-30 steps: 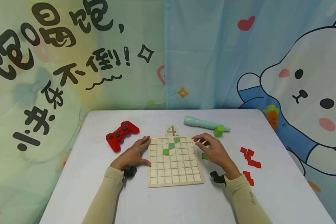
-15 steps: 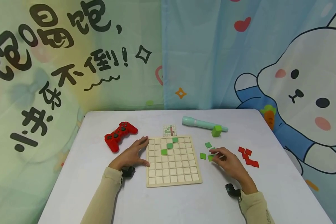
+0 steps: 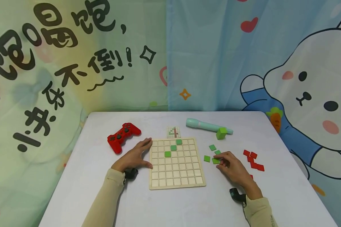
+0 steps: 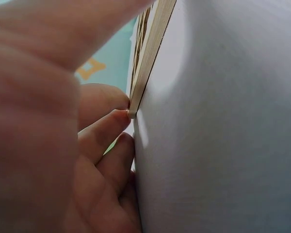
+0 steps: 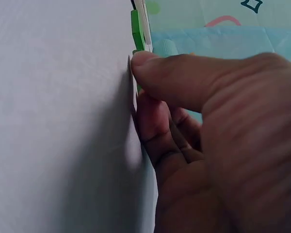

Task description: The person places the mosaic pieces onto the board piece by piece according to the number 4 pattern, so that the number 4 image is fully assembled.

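Observation:
In the head view, my left hand (image 3: 136,156) lies at the left edge of a wooden grid board (image 3: 175,170), thumb and fingers spread along its side. The left wrist view shows fingertips touching the board's rim (image 4: 153,58). Three green square tiles lie on the board, a green tile (image 3: 173,147) among them, in a diagonal line. To the right, my right hand (image 3: 234,168) pinches a loose green tile (image 3: 215,161) close over the table. In the right wrist view, the thumb (image 5: 148,63) hides most of this tile.
More green tiles (image 3: 206,158) lie around the right hand. Several red tiles (image 3: 254,165) are farther right, some behind the wrist. Beyond the board are a small pattern card (image 3: 173,132), a green cube (image 3: 221,133), a mint flashlight-like rod (image 3: 201,124) and a red game controller (image 3: 123,136).
My right hand has moved from the board's upper right edge rightward and nearer, to the loose green tiles, and its fingertips now close on one. The left hand stays put.

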Motion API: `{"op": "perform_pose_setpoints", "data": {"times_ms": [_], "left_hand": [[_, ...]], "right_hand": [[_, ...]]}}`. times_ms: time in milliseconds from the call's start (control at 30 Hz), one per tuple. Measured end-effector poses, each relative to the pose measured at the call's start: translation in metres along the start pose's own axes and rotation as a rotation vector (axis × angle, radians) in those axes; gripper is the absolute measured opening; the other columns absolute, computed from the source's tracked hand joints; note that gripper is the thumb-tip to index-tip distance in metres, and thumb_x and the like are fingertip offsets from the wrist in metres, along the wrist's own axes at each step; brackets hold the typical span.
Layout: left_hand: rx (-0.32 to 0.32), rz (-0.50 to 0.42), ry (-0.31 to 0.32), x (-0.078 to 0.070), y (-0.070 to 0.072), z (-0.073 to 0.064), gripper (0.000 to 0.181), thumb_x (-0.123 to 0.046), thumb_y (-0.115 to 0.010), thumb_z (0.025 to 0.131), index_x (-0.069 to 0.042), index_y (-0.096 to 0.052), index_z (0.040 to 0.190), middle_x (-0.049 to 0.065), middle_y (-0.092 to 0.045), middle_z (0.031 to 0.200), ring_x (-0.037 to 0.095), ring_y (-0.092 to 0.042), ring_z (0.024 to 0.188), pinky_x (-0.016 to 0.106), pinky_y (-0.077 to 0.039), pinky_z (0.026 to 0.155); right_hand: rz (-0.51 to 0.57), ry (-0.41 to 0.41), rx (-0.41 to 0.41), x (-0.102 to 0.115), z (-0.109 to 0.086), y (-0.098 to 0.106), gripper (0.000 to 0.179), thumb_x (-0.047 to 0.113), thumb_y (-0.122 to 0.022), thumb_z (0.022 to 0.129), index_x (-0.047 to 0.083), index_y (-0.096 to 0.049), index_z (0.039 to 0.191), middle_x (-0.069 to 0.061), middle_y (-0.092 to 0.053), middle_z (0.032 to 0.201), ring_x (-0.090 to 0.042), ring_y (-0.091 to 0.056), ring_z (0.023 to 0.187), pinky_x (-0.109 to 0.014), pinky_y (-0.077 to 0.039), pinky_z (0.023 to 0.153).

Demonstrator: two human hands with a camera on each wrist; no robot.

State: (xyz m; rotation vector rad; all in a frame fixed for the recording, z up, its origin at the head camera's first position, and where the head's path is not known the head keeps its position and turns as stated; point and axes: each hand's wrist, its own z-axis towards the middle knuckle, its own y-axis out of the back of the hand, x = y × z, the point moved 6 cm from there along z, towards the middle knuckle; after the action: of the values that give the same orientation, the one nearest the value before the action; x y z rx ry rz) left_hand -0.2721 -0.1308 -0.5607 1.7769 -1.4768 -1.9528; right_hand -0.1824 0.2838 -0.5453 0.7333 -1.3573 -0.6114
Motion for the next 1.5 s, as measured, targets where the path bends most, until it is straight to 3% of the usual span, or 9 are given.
{"op": "perform_pose_setpoints", "data": {"times_ms": [533, 800, 967, 1267, 1500], "left_hand": [[-0.014, -0.027, 0.009, 0.002, -0.001, -0.005, 0.121, -0.038, -0.098, 0.075, -0.009, -0.027, 0.169, 0.005, -0.015, 0.182, 0.034, -0.012, 0.169, 0.056, -0.028, 0.133], [-0.012, -0.008, 0.014, 0.003, 0.001, -0.003, 0.122, -0.040, -0.097, 0.075, -0.011, -0.026, 0.169, 0.005, -0.014, 0.182, 0.033, -0.012, 0.169, 0.055, -0.028, 0.133], [-0.013, -0.017, 0.008, 0.004, 0.003, -0.003, 0.122, -0.041, -0.097, 0.075, -0.011, -0.026, 0.169, 0.005, -0.015, 0.182, 0.033, -0.012, 0.169, 0.056, -0.028, 0.133], [-0.010, 0.007, -0.003, 0.004, 0.002, 0.001, 0.121, -0.039, -0.097, 0.076, -0.008, -0.026, 0.169, 0.009, -0.016, 0.181, 0.036, -0.014, 0.169, 0.057, -0.029, 0.132], [-0.002, 0.000, -0.009, 0.001, 0.001, 0.001, 0.120, -0.038, -0.097, 0.076, -0.009, -0.027, 0.169, 0.007, -0.016, 0.182, 0.034, -0.013, 0.169, 0.056, -0.028, 0.133]], "right_hand": [[-0.023, -0.048, 0.016, 0.006, 0.004, -0.001, 0.034, 0.005, -0.079, 0.094, 0.007, -0.072, 0.127, -0.007, -0.062, 0.112, -0.014, -0.057, 0.092, -0.014, -0.050, 0.076], [-0.037, -0.029, 0.007, 0.010, 0.007, 0.000, 0.031, 0.005, -0.079, 0.094, 0.006, -0.072, 0.124, -0.007, -0.063, 0.112, -0.014, -0.057, 0.091, -0.015, -0.050, 0.075], [-0.042, 0.032, 0.006, 0.018, 0.010, 0.002, 0.030, 0.004, -0.081, 0.093, 0.006, -0.072, 0.121, -0.006, -0.065, 0.109, -0.011, -0.058, 0.089, -0.018, -0.053, 0.076], [-0.030, 0.229, 0.103, 0.075, 0.034, 0.000, 0.029, 0.007, -0.081, 0.093, 0.010, -0.072, 0.120, -0.003, -0.069, 0.111, -0.008, -0.061, 0.091, -0.024, -0.058, 0.080], [-0.031, 0.353, 0.278, 0.132, 0.057, -0.033, 0.019, 0.010, -0.076, 0.098, 0.009, -0.072, 0.117, -0.006, -0.066, 0.114, -0.008, -0.059, 0.089, -0.026, -0.055, 0.077]]}}
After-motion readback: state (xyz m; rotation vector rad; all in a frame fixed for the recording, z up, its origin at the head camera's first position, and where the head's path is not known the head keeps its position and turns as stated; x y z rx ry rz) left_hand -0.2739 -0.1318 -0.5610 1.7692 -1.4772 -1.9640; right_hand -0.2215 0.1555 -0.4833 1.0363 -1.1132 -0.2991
